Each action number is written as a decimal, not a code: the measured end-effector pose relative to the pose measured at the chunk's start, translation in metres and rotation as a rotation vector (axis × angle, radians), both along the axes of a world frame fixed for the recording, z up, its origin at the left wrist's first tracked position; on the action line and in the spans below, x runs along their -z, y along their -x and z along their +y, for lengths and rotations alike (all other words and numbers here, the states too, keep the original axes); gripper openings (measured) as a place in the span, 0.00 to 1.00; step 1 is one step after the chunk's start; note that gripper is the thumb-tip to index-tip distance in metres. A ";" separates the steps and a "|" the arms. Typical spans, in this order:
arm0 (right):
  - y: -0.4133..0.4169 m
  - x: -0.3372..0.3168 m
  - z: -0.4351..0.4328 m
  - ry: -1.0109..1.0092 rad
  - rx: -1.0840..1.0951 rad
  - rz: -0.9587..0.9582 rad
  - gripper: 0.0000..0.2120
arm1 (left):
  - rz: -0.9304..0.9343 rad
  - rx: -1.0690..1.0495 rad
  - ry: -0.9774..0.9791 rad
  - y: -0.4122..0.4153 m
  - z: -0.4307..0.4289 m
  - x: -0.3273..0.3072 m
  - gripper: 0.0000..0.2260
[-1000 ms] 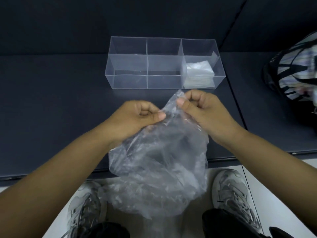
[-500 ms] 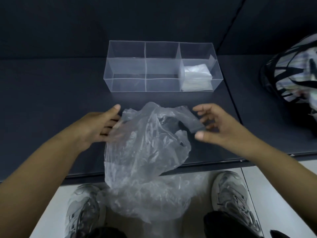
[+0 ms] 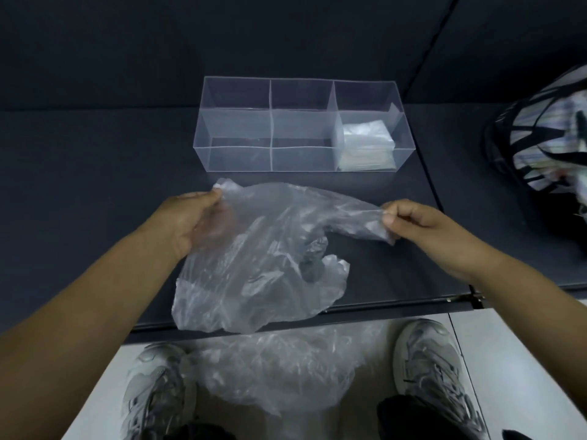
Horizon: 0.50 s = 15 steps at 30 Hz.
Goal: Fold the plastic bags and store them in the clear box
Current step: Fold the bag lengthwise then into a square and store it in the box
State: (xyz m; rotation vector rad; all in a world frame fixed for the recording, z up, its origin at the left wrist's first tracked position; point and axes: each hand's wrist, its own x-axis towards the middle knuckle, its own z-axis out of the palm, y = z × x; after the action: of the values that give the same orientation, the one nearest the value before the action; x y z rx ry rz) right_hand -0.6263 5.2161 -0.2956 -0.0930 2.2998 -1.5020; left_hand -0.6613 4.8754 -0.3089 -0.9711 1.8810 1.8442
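Striped bag (image 3: 540, 134) right of clear box (image 3: 238, 160)

No text, label, brand, number or sign can be read. The clear box (image 3: 238, 128) and the plastic bag (image 3: 270, 249) in front of it show no print. The striped bag (image 3: 540, 138), to the right of the box, is too blurred to tell whether it has any lettering.
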 end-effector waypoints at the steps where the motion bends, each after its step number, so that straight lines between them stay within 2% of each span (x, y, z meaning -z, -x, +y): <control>1: 0.002 -0.001 0.005 0.079 0.014 -0.042 0.14 | 0.019 -0.037 0.001 0.000 -0.004 0.000 0.07; 3: 0.007 -0.003 0.012 0.203 0.110 -0.108 0.16 | 0.064 -0.095 -0.037 0.001 -0.009 0.000 0.05; 5: 0.015 -0.001 0.014 0.239 0.219 -0.109 0.09 | 0.111 -0.141 -0.072 0.003 -0.013 0.001 0.04; 11: 0.049 0.010 0.025 0.096 0.612 0.083 0.04 | 0.152 -0.181 -0.055 0.003 -0.019 0.000 0.04; 14: 0.051 0.012 0.032 -0.026 0.765 0.142 0.22 | 0.188 -0.050 0.058 -0.006 -0.016 0.002 0.06; 15: 0.046 0.009 0.035 -0.072 0.761 0.175 0.23 | 0.255 0.005 0.162 -0.012 -0.013 0.004 0.06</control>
State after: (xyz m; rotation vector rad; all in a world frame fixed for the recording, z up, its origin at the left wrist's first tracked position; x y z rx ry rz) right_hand -0.6723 5.2506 -0.3051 0.7819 2.6835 -1.7848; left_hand -0.6489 4.8622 -0.3126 -0.8098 2.2088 1.9132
